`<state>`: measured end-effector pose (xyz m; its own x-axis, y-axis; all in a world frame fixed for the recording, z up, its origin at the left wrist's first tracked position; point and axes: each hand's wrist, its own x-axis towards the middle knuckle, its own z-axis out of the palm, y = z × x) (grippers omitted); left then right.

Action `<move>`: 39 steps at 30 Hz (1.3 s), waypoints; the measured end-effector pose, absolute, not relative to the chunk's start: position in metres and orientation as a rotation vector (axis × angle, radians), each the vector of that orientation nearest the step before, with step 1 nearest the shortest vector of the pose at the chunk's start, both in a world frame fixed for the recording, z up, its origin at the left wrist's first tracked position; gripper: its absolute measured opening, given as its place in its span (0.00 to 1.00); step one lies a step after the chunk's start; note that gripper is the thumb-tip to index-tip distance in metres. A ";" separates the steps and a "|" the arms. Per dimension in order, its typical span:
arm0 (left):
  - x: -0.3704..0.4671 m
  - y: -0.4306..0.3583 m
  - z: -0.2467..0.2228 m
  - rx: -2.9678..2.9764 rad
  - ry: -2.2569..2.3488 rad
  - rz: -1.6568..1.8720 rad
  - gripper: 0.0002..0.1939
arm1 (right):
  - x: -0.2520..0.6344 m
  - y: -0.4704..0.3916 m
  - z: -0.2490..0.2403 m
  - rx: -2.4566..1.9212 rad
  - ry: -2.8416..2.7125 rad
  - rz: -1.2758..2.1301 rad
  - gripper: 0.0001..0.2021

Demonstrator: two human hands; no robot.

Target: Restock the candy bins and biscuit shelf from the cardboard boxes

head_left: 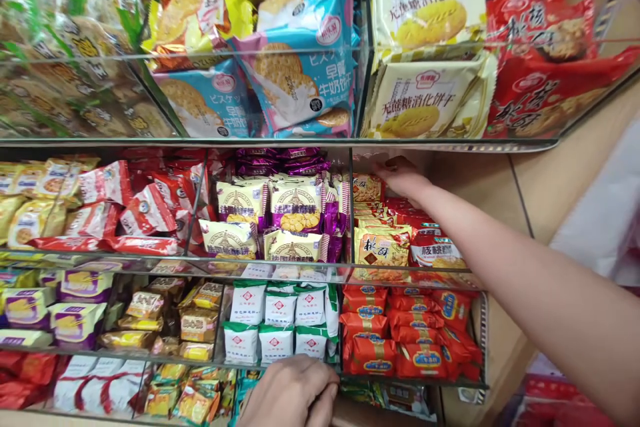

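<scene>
My right hand (401, 177) reaches deep into the middle shelf from the right. Its fingers are at the right edge of a yellow biscuit packet (367, 188), which stands at the back of a row and seems pinched there; the fingertips are partly hidden. In front of it, more yellow biscuit packets (383, 247) line up beside red and white biscuit packets (437, 253). At the bottom edge, my left hand (295, 390) is closed with curled fingers, in front of the lower shelves below white and green packets (279, 308). What it holds, if anything, is hidden.
A clear shelf front (300, 271) runs across the middle row, with upright dividers between compartments. Above my right arm is the upper shelf's edge (450, 145), with cream biscuit packets (425, 97) on it. Red packets (373, 353) fill the compartment below.
</scene>
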<state>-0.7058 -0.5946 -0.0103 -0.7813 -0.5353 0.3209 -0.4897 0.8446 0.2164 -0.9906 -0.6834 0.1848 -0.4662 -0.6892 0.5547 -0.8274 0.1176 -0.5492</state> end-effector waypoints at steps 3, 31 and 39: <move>-0.705 -0.587 0.000 0.787 -2.659 -0.164 0.10 | -0.979 -0.662 0.200 1.555 -2.187 1.109 0.23; -0.740 -0.526 -0.031 0.261 -2.450 -0.716 0.13 | -0.907 -0.446 -0.106 2.291 -2.646 0.722 0.03; -0.744 -0.492 -0.036 0.654 -2.119 -1.345 0.14 | -0.893 -0.395 -0.034 1.736 -2.589 2.303 0.14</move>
<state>-0.7437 -0.4918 -0.0362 -0.7359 -0.6517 0.1834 -0.1115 0.3837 0.9167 -0.8932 -0.3951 -0.0343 -0.3925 -0.9196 0.0159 -0.1230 0.0353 -0.9918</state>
